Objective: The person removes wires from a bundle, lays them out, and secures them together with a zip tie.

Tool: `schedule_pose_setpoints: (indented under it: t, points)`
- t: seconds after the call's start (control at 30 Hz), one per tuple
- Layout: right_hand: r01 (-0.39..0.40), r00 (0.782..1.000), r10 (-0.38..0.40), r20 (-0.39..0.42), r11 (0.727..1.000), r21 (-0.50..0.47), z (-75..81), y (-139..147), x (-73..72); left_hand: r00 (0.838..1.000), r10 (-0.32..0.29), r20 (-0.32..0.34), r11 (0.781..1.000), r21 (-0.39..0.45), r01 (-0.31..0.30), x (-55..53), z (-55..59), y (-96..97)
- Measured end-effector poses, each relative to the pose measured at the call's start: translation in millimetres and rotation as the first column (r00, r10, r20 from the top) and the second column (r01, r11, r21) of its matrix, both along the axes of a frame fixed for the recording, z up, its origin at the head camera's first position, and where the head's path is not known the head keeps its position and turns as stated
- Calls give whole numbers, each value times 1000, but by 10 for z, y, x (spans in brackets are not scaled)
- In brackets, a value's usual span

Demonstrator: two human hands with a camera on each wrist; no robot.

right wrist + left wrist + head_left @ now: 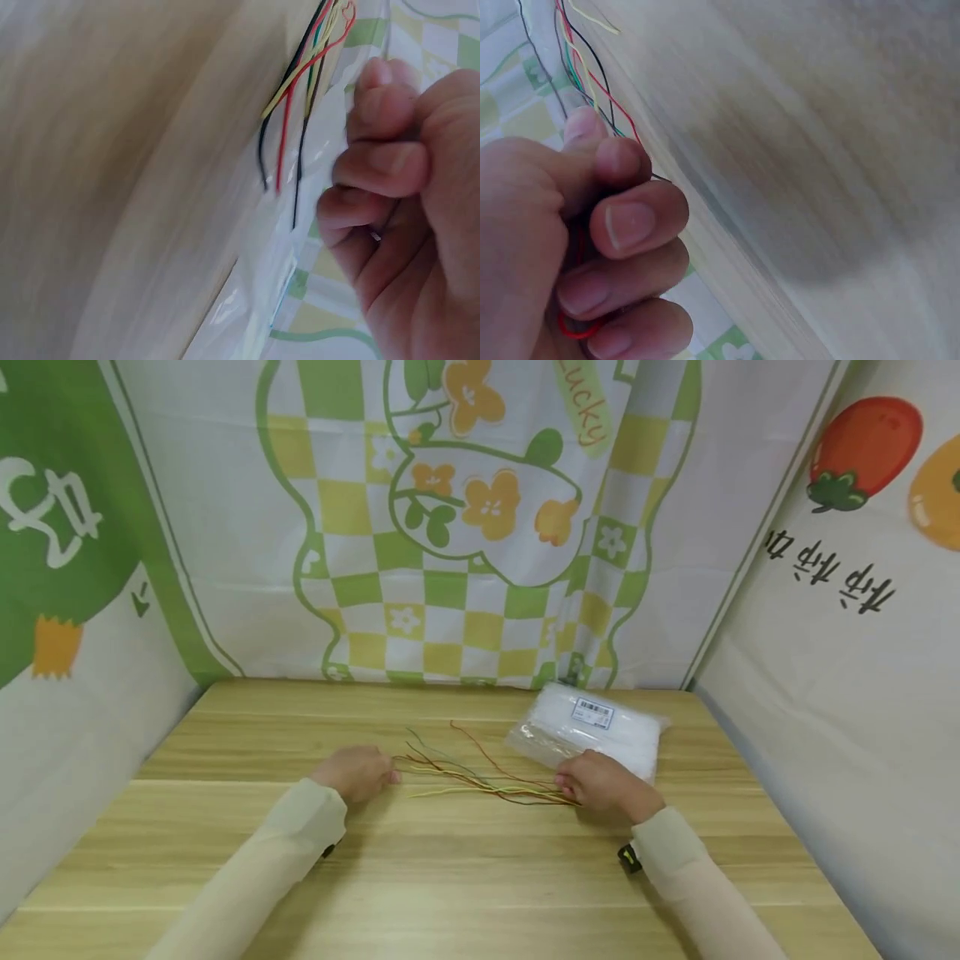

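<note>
Thin coloured wires [495,790] spread between the table's [465,877] left and right edges, some gripped by the curled left hand [358,773], one pinched by the right hand [603,785], a white packet [588,743] (clear-wrapped, labelled) laid near the far right corner.

A curtained booth; printed cloths [480,627] enclose a wood-grain tabletop [465,877] on three sides.

Wires [491,787]: red stretch part hidden in left hand [356,772], tops cut off in both wrist views, lower ends blurry in right wrist view. Can't tell if right hand [603,783] grips any. Bag [633,742], near worktop's [450,877] far right corner: front edge partly hidden behind right hand; label [594,713] print too small. Worktop's near edge, sleeves [251,864] cut off in head view.
</note>
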State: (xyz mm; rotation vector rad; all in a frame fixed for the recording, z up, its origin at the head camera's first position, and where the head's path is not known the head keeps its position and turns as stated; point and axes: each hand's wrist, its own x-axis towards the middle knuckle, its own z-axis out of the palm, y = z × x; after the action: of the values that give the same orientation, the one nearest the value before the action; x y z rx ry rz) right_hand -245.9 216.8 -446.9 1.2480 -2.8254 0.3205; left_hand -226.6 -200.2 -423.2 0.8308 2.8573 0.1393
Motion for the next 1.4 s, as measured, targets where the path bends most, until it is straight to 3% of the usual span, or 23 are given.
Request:
schedule_pose_setpoints:
  t: [0.2,0.43,0.57,0.7,0.83,0.97,1.23,1.4]
  points:
    - [-2,1000,2,-4,999,43,13,-66,34,996,51,77,999,2,-52,-19,-11,-23]
    - [54,997,-58,51,996,74,132,-30,87,994,85,64,996,-23,-84,22,50,-111]
    - [89,991,-95,95,994,68,167,1,94,992,93,81,996,3,-94,34,71,-122]
    - [152,981,-159,110,986,72,176,36,102,995,59,77,997,47,-63,47,55,-100]
    - [202,971,-208,116,978,62,199,66,118,991,12,131,990,141,-31,75,57,-51]
    - [222,967,-225,117,974,44,226,69,134,981,-49,187,969,247,1,119,89,27]
    - [168,982,-167,83,986,-5,319,-74,190,970,-139,201,937,344,63,174,62,214]
    - [93,994,-89,59,994,-61,422,-233,257,967,-152,203,919,389,63,196,49,309]
